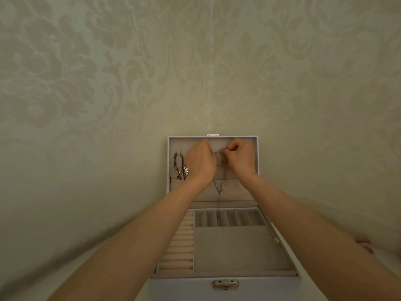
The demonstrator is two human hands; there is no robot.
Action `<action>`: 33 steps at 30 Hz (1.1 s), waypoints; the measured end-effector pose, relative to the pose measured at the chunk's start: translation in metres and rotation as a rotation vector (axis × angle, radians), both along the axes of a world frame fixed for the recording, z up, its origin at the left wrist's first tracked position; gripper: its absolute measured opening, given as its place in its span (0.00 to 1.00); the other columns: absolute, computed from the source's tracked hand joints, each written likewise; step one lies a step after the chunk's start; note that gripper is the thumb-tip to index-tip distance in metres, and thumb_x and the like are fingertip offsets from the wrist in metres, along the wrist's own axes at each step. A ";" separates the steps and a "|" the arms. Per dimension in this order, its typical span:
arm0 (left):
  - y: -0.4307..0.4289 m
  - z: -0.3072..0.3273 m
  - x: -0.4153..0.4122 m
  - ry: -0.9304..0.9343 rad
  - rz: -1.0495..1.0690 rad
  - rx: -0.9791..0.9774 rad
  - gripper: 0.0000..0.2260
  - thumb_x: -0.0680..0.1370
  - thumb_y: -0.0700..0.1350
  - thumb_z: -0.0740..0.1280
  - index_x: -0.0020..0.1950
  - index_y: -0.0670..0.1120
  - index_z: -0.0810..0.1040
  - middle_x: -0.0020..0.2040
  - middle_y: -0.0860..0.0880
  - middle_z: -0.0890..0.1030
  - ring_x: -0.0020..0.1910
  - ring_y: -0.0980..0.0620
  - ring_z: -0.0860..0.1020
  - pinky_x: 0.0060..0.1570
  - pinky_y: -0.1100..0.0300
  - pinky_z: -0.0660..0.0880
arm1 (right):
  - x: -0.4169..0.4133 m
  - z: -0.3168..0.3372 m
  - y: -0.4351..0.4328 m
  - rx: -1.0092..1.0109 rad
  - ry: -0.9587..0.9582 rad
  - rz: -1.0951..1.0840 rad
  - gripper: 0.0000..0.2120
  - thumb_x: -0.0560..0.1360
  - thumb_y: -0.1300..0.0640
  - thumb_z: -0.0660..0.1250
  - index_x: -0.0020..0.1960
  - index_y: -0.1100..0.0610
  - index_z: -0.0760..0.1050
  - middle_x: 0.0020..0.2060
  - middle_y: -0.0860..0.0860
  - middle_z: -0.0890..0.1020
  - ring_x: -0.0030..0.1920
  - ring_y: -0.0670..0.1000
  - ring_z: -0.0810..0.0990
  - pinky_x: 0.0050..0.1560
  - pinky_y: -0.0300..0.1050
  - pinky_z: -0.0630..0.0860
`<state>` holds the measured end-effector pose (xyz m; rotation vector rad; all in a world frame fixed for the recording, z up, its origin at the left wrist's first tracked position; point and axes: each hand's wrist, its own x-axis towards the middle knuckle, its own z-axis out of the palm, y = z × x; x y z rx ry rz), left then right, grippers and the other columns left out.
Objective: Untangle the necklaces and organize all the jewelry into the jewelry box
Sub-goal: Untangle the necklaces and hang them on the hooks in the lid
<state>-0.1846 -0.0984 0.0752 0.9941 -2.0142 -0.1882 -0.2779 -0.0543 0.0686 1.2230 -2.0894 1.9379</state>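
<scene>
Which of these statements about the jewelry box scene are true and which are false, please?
1. The jewelry box has its lid standing open. True.
2. Both hands rest on the bottom tray. False: the left hand and the right hand are raised to the inside of the lid.
3. A thin chain hangs down from the right hand's fingertips. True.
4. Several rings sit in the padded rolls. False: the ring rolls at the tray's left show no rings.
5. Dark necklaces hang at the left side of the lid. True.
</scene>
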 end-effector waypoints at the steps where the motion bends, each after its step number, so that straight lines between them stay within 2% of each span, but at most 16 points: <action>1: 0.001 -0.002 0.000 -0.010 -0.002 0.000 0.04 0.78 0.41 0.62 0.48 0.41 0.75 0.49 0.43 0.80 0.49 0.44 0.76 0.42 0.54 0.66 | 0.000 -0.002 0.001 0.006 -0.017 0.004 0.14 0.70 0.67 0.70 0.31 0.56 0.68 0.27 0.53 0.77 0.27 0.50 0.77 0.31 0.43 0.74; 5: 0.006 -0.011 0.002 0.029 -0.048 -0.027 0.04 0.78 0.42 0.63 0.47 0.42 0.74 0.46 0.44 0.80 0.46 0.45 0.77 0.37 0.57 0.64 | 0.002 -0.013 0.004 0.006 -0.069 0.040 0.14 0.70 0.67 0.70 0.31 0.56 0.71 0.29 0.54 0.78 0.31 0.55 0.81 0.35 0.53 0.80; 8: 0.009 -0.018 0.008 0.083 -0.097 0.010 0.06 0.77 0.45 0.65 0.50 0.43 0.74 0.45 0.46 0.80 0.45 0.48 0.77 0.37 0.59 0.63 | 0.007 -0.020 0.010 0.005 -0.121 0.083 0.08 0.71 0.67 0.70 0.37 0.58 0.75 0.35 0.56 0.81 0.33 0.52 0.81 0.32 0.45 0.78; 10: 0.011 -0.023 0.013 0.108 -0.127 0.051 0.08 0.76 0.44 0.68 0.51 0.43 0.74 0.44 0.47 0.80 0.44 0.49 0.77 0.37 0.59 0.66 | 0.011 -0.023 0.016 -0.039 -0.256 0.154 0.05 0.72 0.69 0.69 0.43 0.60 0.76 0.35 0.57 0.80 0.24 0.46 0.77 0.24 0.37 0.72; 13: 0.014 -0.031 0.018 0.104 -0.146 0.097 0.09 0.75 0.46 0.68 0.51 0.44 0.75 0.42 0.49 0.81 0.43 0.51 0.78 0.38 0.59 0.70 | 0.016 -0.029 0.022 -0.030 -0.407 0.219 0.05 0.73 0.67 0.69 0.47 0.62 0.76 0.32 0.55 0.79 0.18 0.45 0.72 0.20 0.36 0.67; 16: 0.018 -0.035 0.022 0.123 -0.186 0.159 0.10 0.75 0.48 0.69 0.51 0.44 0.75 0.42 0.50 0.80 0.43 0.52 0.78 0.42 0.58 0.74 | 0.021 -0.034 0.027 0.011 -0.489 0.289 0.02 0.75 0.65 0.67 0.45 0.61 0.77 0.30 0.53 0.79 0.18 0.44 0.72 0.20 0.35 0.67; 21: 0.019 -0.036 0.026 0.137 -0.164 0.230 0.09 0.73 0.46 0.72 0.48 0.44 0.77 0.42 0.49 0.81 0.43 0.51 0.79 0.44 0.56 0.75 | 0.024 -0.038 0.033 0.033 -0.584 0.378 0.05 0.77 0.64 0.65 0.43 0.62 0.78 0.25 0.49 0.80 0.19 0.45 0.74 0.20 0.35 0.70; 26: 0.018 -0.039 0.028 0.126 -0.168 0.294 0.05 0.73 0.42 0.71 0.46 0.46 0.77 0.39 0.53 0.77 0.44 0.51 0.79 0.46 0.56 0.76 | 0.022 -0.040 0.039 0.043 -0.618 0.398 0.04 0.76 0.64 0.67 0.42 0.63 0.78 0.27 0.55 0.81 0.22 0.48 0.78 0.24 0.38 0.76; 29: 0.018 -0.041 0.031 0.125 -0.156 0.297 0.03 0.73 0.42 0.71 0.45 0.46 0.78 0.41 0.50 0.81 0.45 0.48 0.80 0.47 0.52 0.77 | 0.020 -0.044 0.041 0.070 -0.630 0.376 0.01 0.74 0.67 0.68 0.43 0.63 0.76 0.24 0.54 0.80 0.22 0.49 0.79 0.25 0.39 0.78; 33: 0.023 -0.044 0.035 0.075 -0.162 0.274 0.03 0.75 0.44 0.70 0.44 0.46 0.78 0.42 0.49 0.82 0.43 0.50 0.80 0.45 0.55 0.76 | 0.018 -0.048 0.045 0.093 -0.601 0.336 0.03 0.74 0.67 0.68 0.42 0.64 0.76 0.25 0.55 0.80 0.22 0.50 0.79 0.25 0.40 0.78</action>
